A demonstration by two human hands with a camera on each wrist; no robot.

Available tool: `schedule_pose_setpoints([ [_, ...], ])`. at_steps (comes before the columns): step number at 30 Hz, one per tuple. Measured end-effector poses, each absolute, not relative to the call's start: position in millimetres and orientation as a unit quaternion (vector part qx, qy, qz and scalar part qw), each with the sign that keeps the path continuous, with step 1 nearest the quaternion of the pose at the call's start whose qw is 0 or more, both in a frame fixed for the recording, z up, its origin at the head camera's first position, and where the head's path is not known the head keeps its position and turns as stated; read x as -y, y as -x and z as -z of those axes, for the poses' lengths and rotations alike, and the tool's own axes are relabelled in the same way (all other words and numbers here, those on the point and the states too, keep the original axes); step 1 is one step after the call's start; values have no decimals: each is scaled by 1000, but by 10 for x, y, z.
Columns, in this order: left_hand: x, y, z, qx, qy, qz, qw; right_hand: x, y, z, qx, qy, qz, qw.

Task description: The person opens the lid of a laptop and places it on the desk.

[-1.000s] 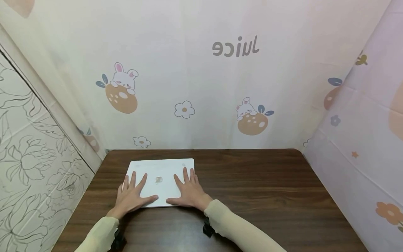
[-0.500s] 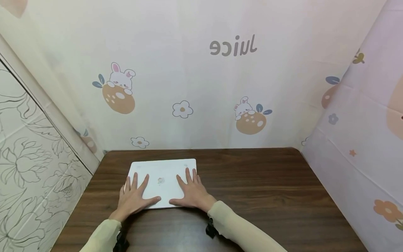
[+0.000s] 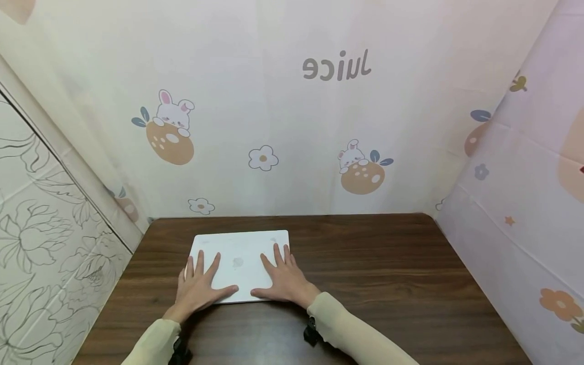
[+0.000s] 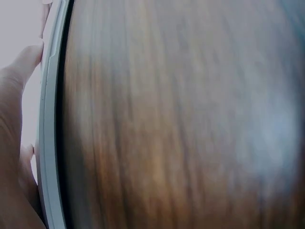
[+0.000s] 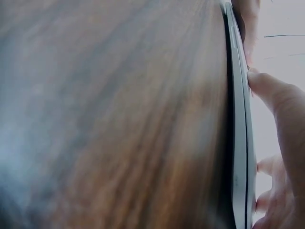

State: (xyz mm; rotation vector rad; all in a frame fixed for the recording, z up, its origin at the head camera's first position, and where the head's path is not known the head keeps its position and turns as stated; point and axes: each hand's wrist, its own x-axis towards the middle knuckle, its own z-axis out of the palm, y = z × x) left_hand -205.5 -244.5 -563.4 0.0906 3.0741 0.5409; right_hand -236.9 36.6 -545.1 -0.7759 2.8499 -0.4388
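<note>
A closed silver-white laptop (image 3: 244, 248) with a faint round logo lies flat on the dark wooden table, left of its middle. On the laptop's left part rests my left hand (image 3: 195, 288), fingers spread and straight, thumb pointing inward along the near edge. My right hand (image 3: 286, 281) lies spread over the right part in the same way, its thumb near the front edge. The left wrist view gives the laptop's thin side edge (image 4: 48, 119) close to the left thumb. In the right wrist view, the right thumb touches near that front edge. Neither hand curls round anything.
Brown wood-grain table (image 3: 374, 284) surface stretches to the right of the laptop and in front of it. A pale printed curtain (image 3: 292, 111) hangs behind the table's far edge. Patterned cloth (image 3: 515, 167) closes the right side, and a flower-lined panel (image 3: 45, 243) the left.
The laptop has slid a little to the right across the table, with both hands moving along on it. The hands keep the same spread pose. The head view has shifted slightly.
</note>
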Motion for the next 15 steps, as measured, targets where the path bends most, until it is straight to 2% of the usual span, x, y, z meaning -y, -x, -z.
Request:
schedule_pose_setpoints([
  [15,2286,2045,5629,-985,-26,-172,17,-516,2354,5428,-951,251,156,89],
])
